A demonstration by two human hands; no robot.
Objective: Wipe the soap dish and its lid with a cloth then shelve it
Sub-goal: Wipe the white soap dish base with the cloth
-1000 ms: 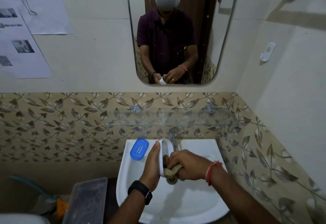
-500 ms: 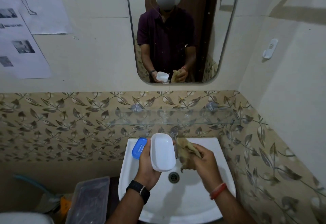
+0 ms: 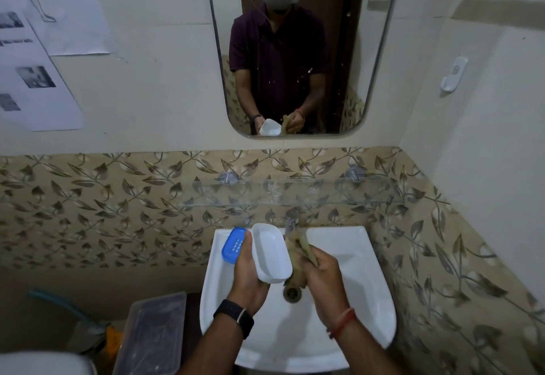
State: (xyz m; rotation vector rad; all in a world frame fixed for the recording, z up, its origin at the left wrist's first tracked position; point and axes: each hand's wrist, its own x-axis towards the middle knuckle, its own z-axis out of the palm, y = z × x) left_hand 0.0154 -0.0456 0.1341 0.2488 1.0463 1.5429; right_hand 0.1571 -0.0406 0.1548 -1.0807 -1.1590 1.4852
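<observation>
Over the white sink (image 3: 362,301) my left hand (image 3: 249,274) holds a white soap dish part (image 3: 272,252), hollow side up and tilted toward me. My right hand (image 3: 320,274) grips a crumpled tan cloth (image 3: 299,252) pressed against the white part's right edge. A blue slotted soap dish piece (image 3: 233,245) rests on the sink's back left corner, just beyond my left fingers. A glass shelf (image 3: 295,194) runs along the wall above the tap.
A chrome tap (image 3: 292,221) stands behind the cloth, and the drain (image 3: 292,293) lies below my hands. A clear plastic box (image 3: 150,336) sits left of the sink. A mirror (image 3: 298,50) hangs above, papers (image 3: 38,79) are taped at left, tiled wall close on the right.
The white part has turned from edge-on to hollow side up. My right hand pulled the cloth out from against it, then brought it back against the part's right edge.
</observation>
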